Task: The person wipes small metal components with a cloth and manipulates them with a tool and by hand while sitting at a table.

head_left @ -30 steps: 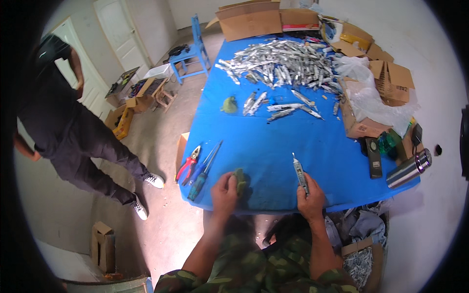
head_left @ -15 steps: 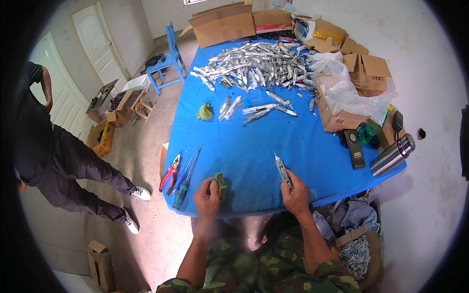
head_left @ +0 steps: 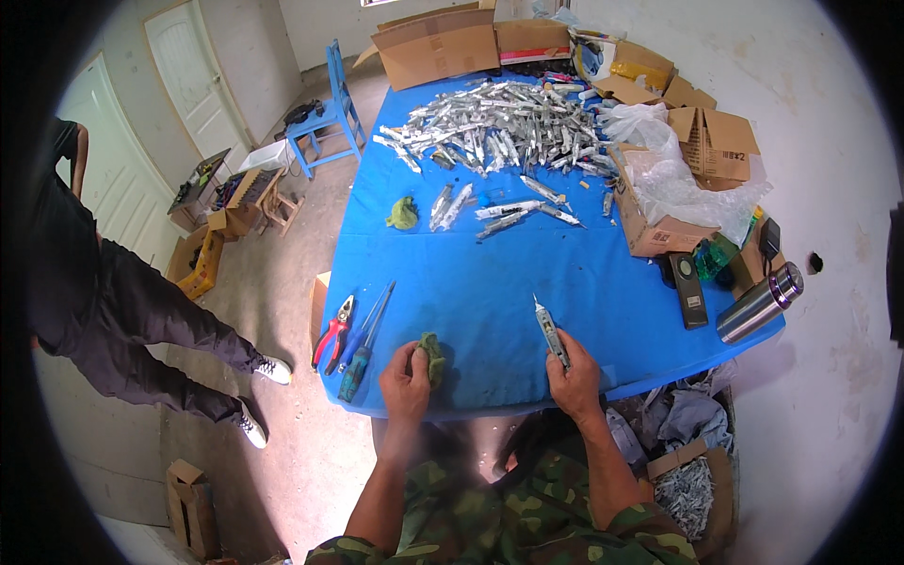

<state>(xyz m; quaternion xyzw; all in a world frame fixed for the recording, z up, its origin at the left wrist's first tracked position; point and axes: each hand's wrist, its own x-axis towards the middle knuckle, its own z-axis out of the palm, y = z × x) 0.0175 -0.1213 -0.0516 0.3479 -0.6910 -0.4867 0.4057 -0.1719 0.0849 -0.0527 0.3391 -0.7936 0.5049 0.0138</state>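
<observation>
1. The left hand (head_left: 405, 381) rests at the near edge of the blue table (head_left: 603, 282), fingers curled shut around a green rag (head_left: 432, 350) — the cloth bulges out past the knuckles on the thumb side.
2. The right hand (head_left: 573, 379) grips a slim grey utility knife (head_left: 548, 330); its lower end sits inside the closed fingers, and the tip points away — up the table.
3. Red-handled pliers (head_left: 332, 331) and a blue-handled screwdriver (head_left: 363, 350) lie left of the left hand, apart from it.
4. A heap of silvery knives (head_left: 499, 132) covers the far end.
5. A steel flask (head_left: 761, 301) lies at the right edge.
</observation>
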